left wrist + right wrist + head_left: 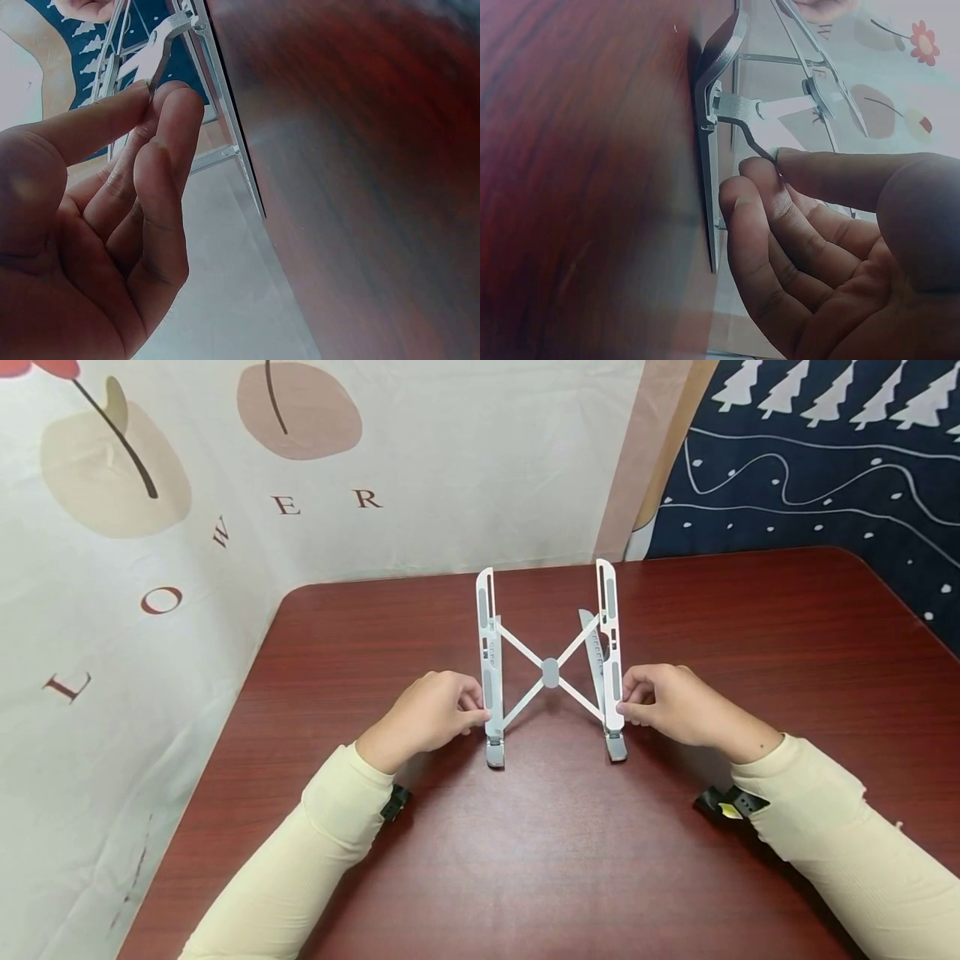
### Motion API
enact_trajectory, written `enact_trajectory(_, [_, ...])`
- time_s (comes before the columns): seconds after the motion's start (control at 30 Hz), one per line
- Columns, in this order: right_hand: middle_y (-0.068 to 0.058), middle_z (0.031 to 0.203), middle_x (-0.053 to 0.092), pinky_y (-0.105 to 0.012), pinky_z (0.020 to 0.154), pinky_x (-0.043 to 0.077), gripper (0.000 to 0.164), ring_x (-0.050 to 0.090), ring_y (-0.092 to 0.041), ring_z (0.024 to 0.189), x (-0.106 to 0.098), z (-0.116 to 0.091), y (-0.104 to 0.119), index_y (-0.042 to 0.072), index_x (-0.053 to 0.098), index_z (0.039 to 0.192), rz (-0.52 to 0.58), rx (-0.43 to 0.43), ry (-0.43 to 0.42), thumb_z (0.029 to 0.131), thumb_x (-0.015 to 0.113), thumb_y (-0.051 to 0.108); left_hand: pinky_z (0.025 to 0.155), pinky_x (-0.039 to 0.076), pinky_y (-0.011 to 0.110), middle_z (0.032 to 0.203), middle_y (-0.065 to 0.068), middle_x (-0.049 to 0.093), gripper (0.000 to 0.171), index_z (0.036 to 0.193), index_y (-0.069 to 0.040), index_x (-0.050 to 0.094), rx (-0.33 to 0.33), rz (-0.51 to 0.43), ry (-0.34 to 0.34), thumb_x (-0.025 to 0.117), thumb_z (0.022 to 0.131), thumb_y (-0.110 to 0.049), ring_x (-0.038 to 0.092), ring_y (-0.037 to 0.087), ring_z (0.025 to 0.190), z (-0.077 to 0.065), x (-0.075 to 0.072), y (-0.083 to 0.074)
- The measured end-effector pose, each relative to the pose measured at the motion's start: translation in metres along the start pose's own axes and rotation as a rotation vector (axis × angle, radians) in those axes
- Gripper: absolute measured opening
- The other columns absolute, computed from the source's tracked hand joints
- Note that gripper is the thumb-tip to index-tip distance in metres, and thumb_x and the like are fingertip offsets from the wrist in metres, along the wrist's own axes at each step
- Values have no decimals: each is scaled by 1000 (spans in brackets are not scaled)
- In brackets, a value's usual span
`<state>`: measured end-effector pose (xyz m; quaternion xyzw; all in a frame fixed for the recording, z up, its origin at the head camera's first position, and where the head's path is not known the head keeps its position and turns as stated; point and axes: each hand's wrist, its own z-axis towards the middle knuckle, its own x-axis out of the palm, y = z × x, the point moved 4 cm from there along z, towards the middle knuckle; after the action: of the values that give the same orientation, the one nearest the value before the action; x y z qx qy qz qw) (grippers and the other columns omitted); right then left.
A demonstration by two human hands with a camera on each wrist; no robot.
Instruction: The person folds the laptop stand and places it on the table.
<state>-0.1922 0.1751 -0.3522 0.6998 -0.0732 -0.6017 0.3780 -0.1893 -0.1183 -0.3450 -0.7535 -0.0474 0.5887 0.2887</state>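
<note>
A silver folding laptop stand stands unfolded on the table, its crossed bars meeting at a grey hub between two slotted side rails. With thumb and fingertips my left hand pinches the near part of the left rail. My right hand pinches the right rail at about the same height. In the left wrist view, the thumb and forefinger of the left hand meet on the thin metal edge. The right wrist view shows the right hand gripping the opposite edge beside a hinged joint.
The dark red wooden table extends around the stand. Behind it hangs a pale printed cloth, with a navy cloth patterned with white trees at the right. Black straps sit at both sleeve cuffs.
</note>
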Motion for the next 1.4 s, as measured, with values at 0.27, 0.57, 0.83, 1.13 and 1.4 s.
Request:
enact_trajectory(0.27, [4, 70, 67, -23, 57, 41, 12, 55, -7, 62, 1, -1, 3, 9, 62, 84, -10, -6, -2, 87, 74, 9, 70, 45, 28, 73, -6, 74, 13, 84, -15, 67, 15, -5, 0, 75, 89, -23, 63, 1, 58, -1, 0, -2])
enact_trajectory(0.57, [2, 73, 69, -24, 58, 41, 12, 54, -9, 65, 3, -1, 4, 9, 63, 84, -15, -22, -11, 86, 75, 8, 66, 43, 27, 70, -7, 73, 14, 83, -16, 66, 16, 6, 7, 76, 89, -24, 63, 2, 57, -1, 2, -2])
enact_trajectory(0.83, [3, 73, 69, -25, 60, 41, 12, 55, -9, 66, 4, -2, 5, 10, 63, 83, -30, -26, -16, 86, 75, 8, 66, 43, 28, 68, -7, 72, 14, 81, -17, 66, 29, 12, 6, 76, 89, -25, 62, 2, 58, -2, 3, -4])
enact_trajectory(1.13, [5, 72, 68, -25, 61, 41, 13, 54, -8, 65, 6, -3, 7, 11, 62, 83, -35, -29, -13, 86, 74, 9, 65, 43, 28, 67, -7, 72, 15, 80, -18, 66, 32, 20, 13, 76, 89, -26, 61, 2, 58, -1, 5, -6])
enact_trajectory(1.4, [4, 72, 69, -24, 61, 42, 13, 56, -8, 65, 7, -3, 8, 11, 62, 82, -25, -33, -10, 86, 74, 8, 66, 44, 27, 66, -8, 71, 16, 79, -18, 66, 34, 21, 14, 76, 89, -26, 60, 2, 58, -1, 6, -7])
